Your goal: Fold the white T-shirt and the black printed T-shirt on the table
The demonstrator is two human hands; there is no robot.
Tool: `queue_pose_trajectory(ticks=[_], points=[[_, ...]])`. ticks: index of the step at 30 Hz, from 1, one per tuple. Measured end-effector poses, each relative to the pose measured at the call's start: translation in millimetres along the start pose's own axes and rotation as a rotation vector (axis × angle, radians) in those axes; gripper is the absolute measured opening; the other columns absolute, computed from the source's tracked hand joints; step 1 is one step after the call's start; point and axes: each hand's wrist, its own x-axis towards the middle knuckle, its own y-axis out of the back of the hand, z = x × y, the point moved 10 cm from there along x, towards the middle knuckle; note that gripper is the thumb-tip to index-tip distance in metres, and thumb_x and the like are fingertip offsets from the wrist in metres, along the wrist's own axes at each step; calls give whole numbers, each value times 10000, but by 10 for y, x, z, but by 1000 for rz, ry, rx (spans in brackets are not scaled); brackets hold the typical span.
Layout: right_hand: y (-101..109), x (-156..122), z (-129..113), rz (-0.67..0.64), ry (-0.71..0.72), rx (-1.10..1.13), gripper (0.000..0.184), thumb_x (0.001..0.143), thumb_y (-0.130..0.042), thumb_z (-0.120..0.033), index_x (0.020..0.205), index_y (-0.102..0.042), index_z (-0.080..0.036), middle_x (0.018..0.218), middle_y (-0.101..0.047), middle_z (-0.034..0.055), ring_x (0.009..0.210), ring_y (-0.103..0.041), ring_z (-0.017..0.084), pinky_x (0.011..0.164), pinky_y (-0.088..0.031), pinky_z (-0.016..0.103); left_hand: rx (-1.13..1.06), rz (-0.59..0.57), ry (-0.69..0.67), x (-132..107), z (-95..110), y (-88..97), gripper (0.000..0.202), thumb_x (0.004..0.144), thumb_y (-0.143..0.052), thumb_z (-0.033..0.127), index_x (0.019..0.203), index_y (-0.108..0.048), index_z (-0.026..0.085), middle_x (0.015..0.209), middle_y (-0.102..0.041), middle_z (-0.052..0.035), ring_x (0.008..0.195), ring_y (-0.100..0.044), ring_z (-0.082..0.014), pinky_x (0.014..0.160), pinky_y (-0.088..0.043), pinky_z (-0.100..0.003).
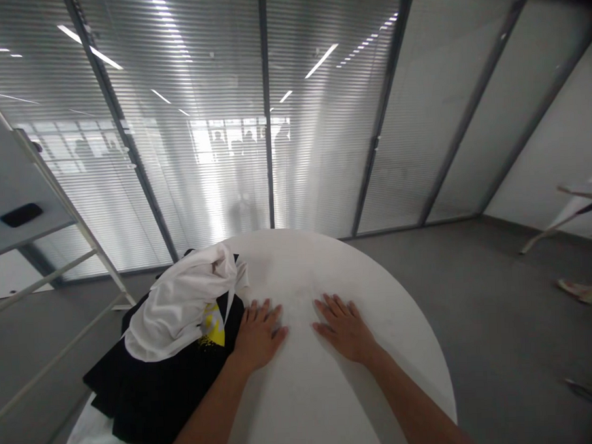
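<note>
Both my hands lie flat on a round white table (pixel 303 392), apart from each other. My left hand (pixel 256 335) has its fingers spread and holds nothing; its outer edge is right beside a heap of clothing. In that heap, a crumpled white garment (pixel 177 306) rests on top of black garments (pixel 156 385), and a yellow print (pixel 215 325) shows on the black cloth. My right hand (pixel 346 330) is open on the bare tabletop, fingers spread, with nothing in it. More white cloth (pixel 104 433) hangs low at the table's left edge.
A whiteboard on a white metal frame (pixel 64 199) stands at the left, with a black eraser-like object (pixel 21 215) on it. Behind the table runs a glass partition with blinds (pixel 317 149). Part of a chair or table (pixel 565 213) shows at the far right.
</note>
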Motion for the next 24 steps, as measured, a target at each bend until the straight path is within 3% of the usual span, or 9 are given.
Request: queue_pose_trajectory(ticks=[24], points=[[-8,5,43,19,-10,18,669,938,-265,-674,1501,-349,-323,1577,-289,46,1455,-242,306,1146,-197,567,-33,-17,-1,0,-8,-5,653,938,-254,638,1506,-348,330,1599,-272,-49,1472,-164,-354,1169,-150,-542]])
